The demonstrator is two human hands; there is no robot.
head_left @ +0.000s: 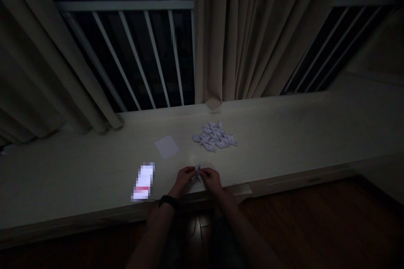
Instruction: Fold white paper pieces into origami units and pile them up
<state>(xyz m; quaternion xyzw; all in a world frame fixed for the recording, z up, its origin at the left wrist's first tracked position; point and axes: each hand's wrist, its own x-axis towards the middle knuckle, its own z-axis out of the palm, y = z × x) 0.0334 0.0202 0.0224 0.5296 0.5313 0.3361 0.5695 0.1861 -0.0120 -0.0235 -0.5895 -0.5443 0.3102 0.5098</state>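
Note:
Near the front edge of the pale ledge, my left hand (184,177) and my right hand (212,179) pinch a small folded paper piece (198,172) between them. It is whitish, with pointed ends sticking up and down between my fingertips; its exact folds are too dim to make out. Just beyond my hands lies a cluster of several similar folded paper pieces (215,136), pointed and overlapping. Left of that cluster a flat square paper sheet (167,147) rests on the ledge. A dark band circles my left wrist.
A lit, blurred phone-like screen (143,181) lies on the ledge (284,134), left of my hands. Behind stand a white railing (126,6) and long beige curtains (233,33). Dark wooden floor (303,227) shows below the ledge's front edge. The light is low.

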